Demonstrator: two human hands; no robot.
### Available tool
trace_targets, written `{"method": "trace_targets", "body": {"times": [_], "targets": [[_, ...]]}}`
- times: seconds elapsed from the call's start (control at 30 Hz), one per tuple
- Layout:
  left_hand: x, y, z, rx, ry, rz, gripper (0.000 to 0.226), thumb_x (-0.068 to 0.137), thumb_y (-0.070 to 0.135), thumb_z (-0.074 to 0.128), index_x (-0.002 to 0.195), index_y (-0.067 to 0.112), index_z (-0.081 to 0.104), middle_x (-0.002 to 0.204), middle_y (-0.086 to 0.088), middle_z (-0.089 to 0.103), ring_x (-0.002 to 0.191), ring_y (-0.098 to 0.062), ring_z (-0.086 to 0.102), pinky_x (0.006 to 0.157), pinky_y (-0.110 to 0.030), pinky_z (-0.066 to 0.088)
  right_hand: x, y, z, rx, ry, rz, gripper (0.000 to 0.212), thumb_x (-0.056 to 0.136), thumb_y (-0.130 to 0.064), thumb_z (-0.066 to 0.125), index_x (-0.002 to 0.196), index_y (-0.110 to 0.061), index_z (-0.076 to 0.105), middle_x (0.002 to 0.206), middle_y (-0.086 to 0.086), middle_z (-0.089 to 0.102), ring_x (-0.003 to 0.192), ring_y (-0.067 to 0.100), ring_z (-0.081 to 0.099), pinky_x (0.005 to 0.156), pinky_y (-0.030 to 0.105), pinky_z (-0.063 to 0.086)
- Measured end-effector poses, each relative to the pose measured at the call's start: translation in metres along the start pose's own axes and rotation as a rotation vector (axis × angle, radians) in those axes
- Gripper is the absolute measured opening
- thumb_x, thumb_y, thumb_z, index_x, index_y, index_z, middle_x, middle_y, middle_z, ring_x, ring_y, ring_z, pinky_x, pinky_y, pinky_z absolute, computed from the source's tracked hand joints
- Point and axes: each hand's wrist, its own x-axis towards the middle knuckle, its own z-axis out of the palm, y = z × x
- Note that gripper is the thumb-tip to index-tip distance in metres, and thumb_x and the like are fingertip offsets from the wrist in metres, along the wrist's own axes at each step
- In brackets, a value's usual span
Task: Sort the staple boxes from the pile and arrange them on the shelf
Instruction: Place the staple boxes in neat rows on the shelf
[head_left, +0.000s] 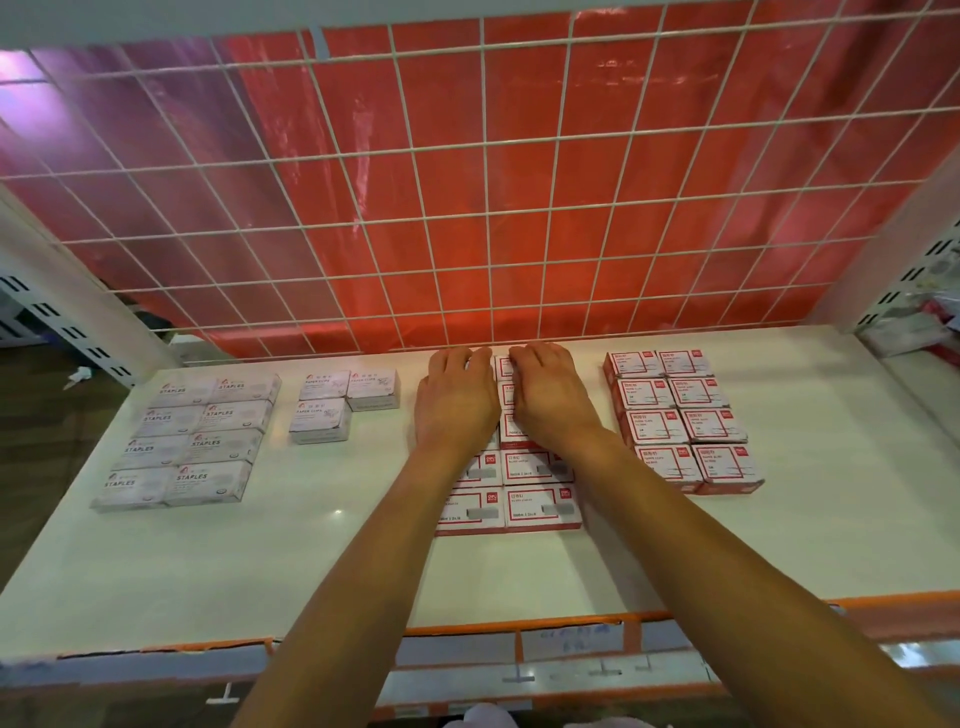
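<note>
Hands flat: my left hand (457, 400) and right hand (550, 396) press palm-down on the red-bordered staple boxes (540, 506). Fingers (454, 359) lie straight.

Single wide-angle view from my head, looking forward and down, close over the shelf (311, 561) toward its wire-grid back (483, 215).

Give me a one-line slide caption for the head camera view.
Person's left hand and right hand rest on the middle block of red-and-white cardboard staple boxes on the white shelf.
</note>
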Motion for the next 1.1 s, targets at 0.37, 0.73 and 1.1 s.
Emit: {"method": "trace_targets", "body": {"times": [0.37,0.73,1.1], "targets": [[-0.003,0.003,-0.002,0.041,0.003,0.007,0.04,0.101,0.031,0.034,0.14,0.02,0.041,0.145,-0.001,0.042,0.133,-0.022,0.034,0.106,-0.035,0.036,-0.002,-0.001,0.0,-0.007,0.014,-0.003,0.037,0.095,-0.014,0.045,0.13,-0.002,0.049,0.134,0.015,0.05,0.126,0.032,0.039,0.107,0.039,0.031],[-0.009,0.017,-0.021,0.082,-0.021,0.016,0.046,0.103,0.031,0.025,0.149,0.025,0.026,0.157,0.001,0.025,0.148,-0.021,0.004,0.119,-0.048,0.001,-0.013,-0.001,-0.007,-0.011,-0.018,0.042,0.044,0.101,-0.021,0.032,0.144,-0.013,0.034,0.153,0.008,0.028,0.144,0.024,0.017,0.118,0.039,0.013],[-0.036,0.103,-0.04,-0.168,-0.018,0.052,0.046,0.096,0.028,0.047,0.142,0.021,0.042,0.15,-0.001,0.039,0.145,-0.024,0.019,0.116,-0.044,0.019,-0.061,0.031,-0.095,0.119,0.088,0.118,0.045,0.098,-0.019,0.042,0.142,-0.016,0.039,0.155,0.004,0.024,0.145,0.02,0.012,0.116,0.032,0.01]]}}
